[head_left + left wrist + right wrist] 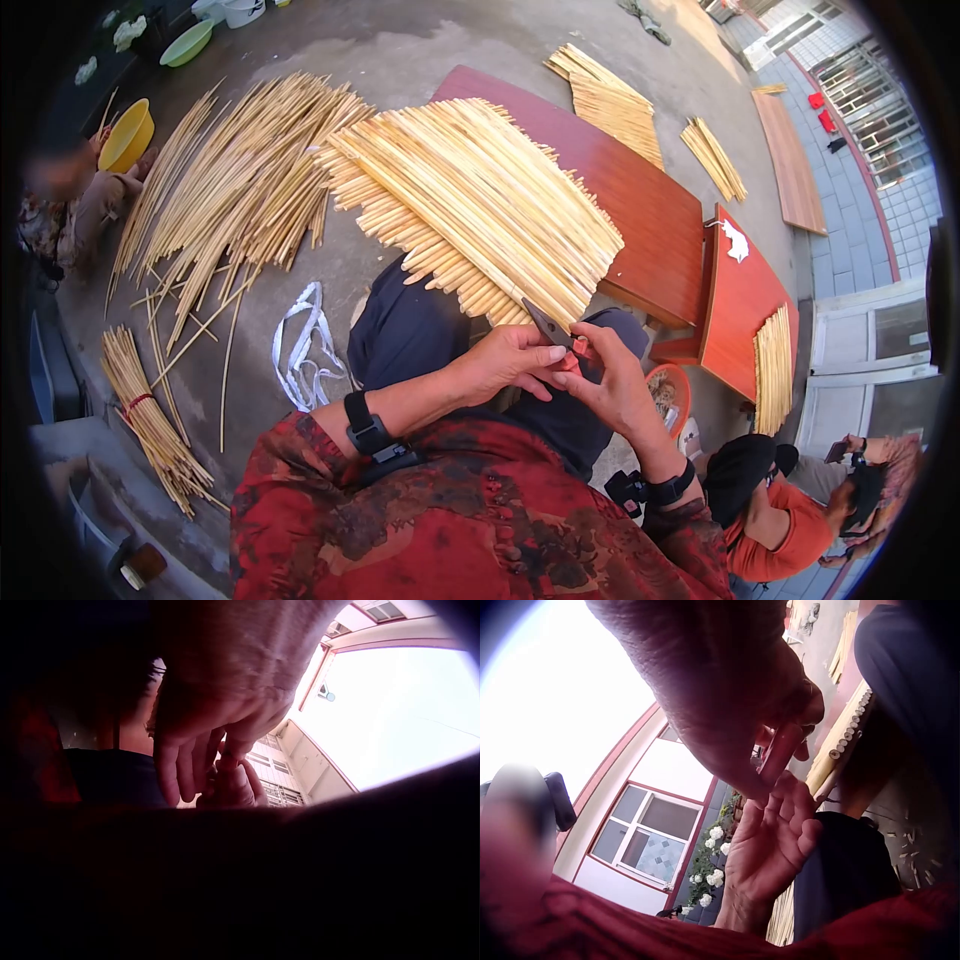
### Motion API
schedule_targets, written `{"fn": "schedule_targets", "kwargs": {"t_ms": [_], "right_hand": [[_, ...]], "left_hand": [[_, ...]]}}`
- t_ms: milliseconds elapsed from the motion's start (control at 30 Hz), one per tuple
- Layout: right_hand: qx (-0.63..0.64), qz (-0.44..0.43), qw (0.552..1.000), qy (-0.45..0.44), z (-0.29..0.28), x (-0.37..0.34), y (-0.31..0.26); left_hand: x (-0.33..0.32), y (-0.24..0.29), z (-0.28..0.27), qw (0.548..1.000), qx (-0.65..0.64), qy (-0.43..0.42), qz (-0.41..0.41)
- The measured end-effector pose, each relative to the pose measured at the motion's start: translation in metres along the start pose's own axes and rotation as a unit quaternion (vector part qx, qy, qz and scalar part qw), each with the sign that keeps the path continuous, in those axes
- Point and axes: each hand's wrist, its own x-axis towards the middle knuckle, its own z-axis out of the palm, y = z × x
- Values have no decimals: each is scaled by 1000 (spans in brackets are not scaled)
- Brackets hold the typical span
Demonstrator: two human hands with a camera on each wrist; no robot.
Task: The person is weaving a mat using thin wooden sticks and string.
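Over the lap, both hands meet at a pair of scissors (546, 322) with a dark pointed blade and red handles. My right hand (615, 385) grips the red handles, its thumb and forefinger curled round them. My left hand (492, 362) pinches the tool by the blade's base between thumb and forefinger, its other fingers loosely bent. The left palm (769, 851) faces the right wrist camera, fingertips right against the right hand. Just beyond the blade, a mat of pale peeled sticks (480, 200) lies across the knees and a board's edge, rows of sticks crossing at an angle.
A large pile of loose sticks (250, 170) covers the ground at left, with a tied bundle (150, 420) nearer. A white strap (305, 345) lies by the left knee. Reddish boards (640, 235) stand ahead. Other people sit at far left and lower right (790, 530).
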Motion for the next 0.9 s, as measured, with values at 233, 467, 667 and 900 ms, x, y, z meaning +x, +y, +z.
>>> {"fn": "schedule_targets", "kwargs": {"t_ms": [233, 467, 667, 900], "right_hand": [[-118, 25, 993, -13, -7, 8, -2], [-105, 22, 994, 18, 0, 15, 7], [-132, 19, 990, 41, 2, 17, 2], [-135, 33, 990, 32, 3, 17, 6]], "left_hand": [[8, -14, -3, 993, -106, -54, -30], [13, -18, -3, 995, -82, -1, -61], [13, -21, 5, 998, -2, 48, -47], [9, -17, 15, 986, -152, 48, -39]]}}
